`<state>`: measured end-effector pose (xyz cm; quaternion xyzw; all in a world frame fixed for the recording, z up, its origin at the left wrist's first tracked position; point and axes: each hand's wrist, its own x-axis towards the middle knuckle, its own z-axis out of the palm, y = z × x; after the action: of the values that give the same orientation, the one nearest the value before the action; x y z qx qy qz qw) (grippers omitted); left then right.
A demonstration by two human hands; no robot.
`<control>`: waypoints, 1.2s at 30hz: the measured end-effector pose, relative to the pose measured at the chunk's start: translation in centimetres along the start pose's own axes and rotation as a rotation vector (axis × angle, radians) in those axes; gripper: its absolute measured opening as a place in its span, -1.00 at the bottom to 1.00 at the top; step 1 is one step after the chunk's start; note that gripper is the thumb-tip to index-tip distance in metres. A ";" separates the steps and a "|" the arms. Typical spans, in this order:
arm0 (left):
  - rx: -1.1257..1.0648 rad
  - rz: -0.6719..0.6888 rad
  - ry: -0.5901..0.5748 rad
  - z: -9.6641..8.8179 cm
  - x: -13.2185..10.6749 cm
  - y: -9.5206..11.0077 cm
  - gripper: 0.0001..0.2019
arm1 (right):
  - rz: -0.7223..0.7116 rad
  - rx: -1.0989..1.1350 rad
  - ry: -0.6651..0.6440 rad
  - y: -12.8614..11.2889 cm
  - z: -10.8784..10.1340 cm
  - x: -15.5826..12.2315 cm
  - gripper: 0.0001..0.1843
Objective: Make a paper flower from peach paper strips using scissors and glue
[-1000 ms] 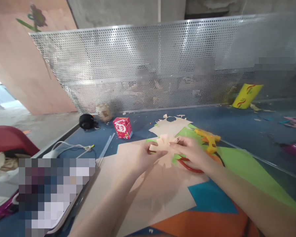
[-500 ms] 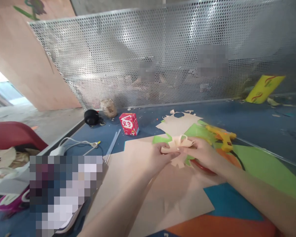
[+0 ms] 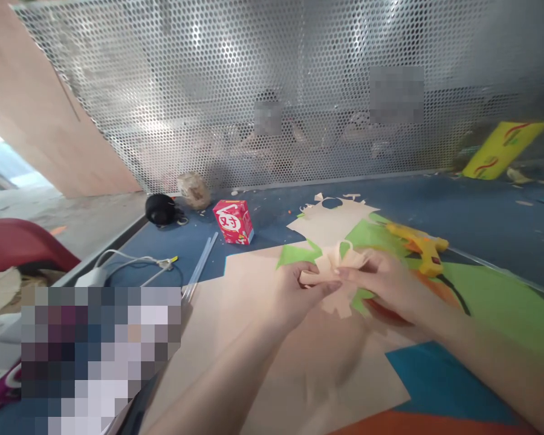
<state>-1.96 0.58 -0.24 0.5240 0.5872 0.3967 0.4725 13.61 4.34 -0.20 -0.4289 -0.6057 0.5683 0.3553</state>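
Both my hands hold one small beige paper cut-out [image 3: 333,264] with jagged tabs, just above the table. My left hand [image 3: 294,296] pinches its left end with thumb and fingers closed. My right hand [image 3: 390,284] grips its right side, fingers curled over the folded paper. Under them lies a large beige paper sheet [image 3: 272,362] on top of green [image 3: 489,302], blue [image 3: 439,380] and orange sheets. Red scissor handles [image 3: 381,311] peek out beneath my right hand.
A yellow glue gun [image 3: 419,248] lies right of my hands. A red carton [image 3: 233,222], clear glue sticks [image 3: 202,263], a black object [image 3: 161,209] and a white cable [image 3: 131,266] sit to the left. A perforated metal screen [image 3: 276,90] walls the back.
The paper cut-out went from spread flat to folded and bunched between my fingers. The camera tilted down and shifted a little; my hands stay over the beige sheet.
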 end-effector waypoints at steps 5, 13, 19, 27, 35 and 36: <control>-0.006 -0.053 0.052 -0.1 -0.1 0.6 -0.66 | -0.017 -0.141 0.027 0.1 -0.1 0.2 -0.83; -0.078 -0.069 0.020 0.0 0.2 -0.1 -0.74 | -0.046 -0.201 0.052 0.3 0.0 -0.1 -0.84; -0.143 -0.051 -0.045 0.0 0.3 -0.3 -0.83 | -0.098 -0.228 0.043 -0.2 -0.3 -0.5 -0.86; -0.143 -0.064 0.006 -0.3 -0.3 1.2 -0.87 | -0.028 -0.243 0.026 -0.5 0.1 -0.6 -0.84; -0.196 -0.030 -0.031 0.0 -0.1 0.0 -0.85 | -0.044 -0.178 0.006 -0.2 0.0 -0.4 -0.81; -0.229 -0.018 -0.027 0.1 0.1 -0.3 -0.82 | -0.039 -0.163 0.008 -0.2 0.1 -0.5 -0.79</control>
<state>-1.92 0.64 -0.61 0.4667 0.5363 0.4498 0.5406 13.67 3.87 0.04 -0.4468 -0.6569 0.5081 0.3327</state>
